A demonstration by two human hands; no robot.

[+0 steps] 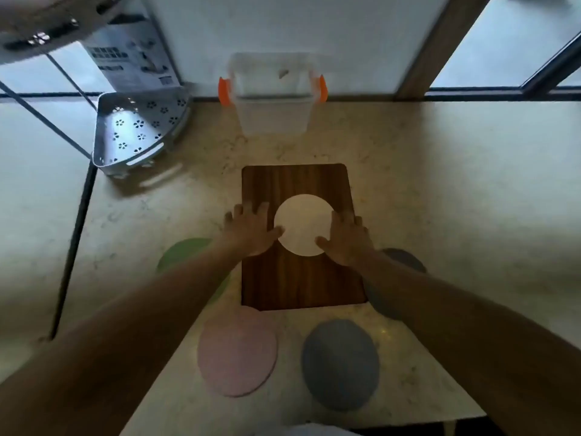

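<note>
Sitting mid worktop (440, 184), the wooden board (298, 278) carries the white disc (303, 225) about at its middle. Left hand (251, 231) and right hand (345, 240) flank it, fingers spread flat, thumbs on its rim. Uneven pressing could skid it sideways, I reckon.

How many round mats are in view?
5: white round mat on the brown wooden board; green mat left; pink mat and blue-grey mat nearer; dark grey mat right, partly under an arm.

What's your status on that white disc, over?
Left hand and right hand open, flat at either edge of the white disc. Disc lies flat on the wooden board. Nothing else on the board; clear box beyond it.
</note>
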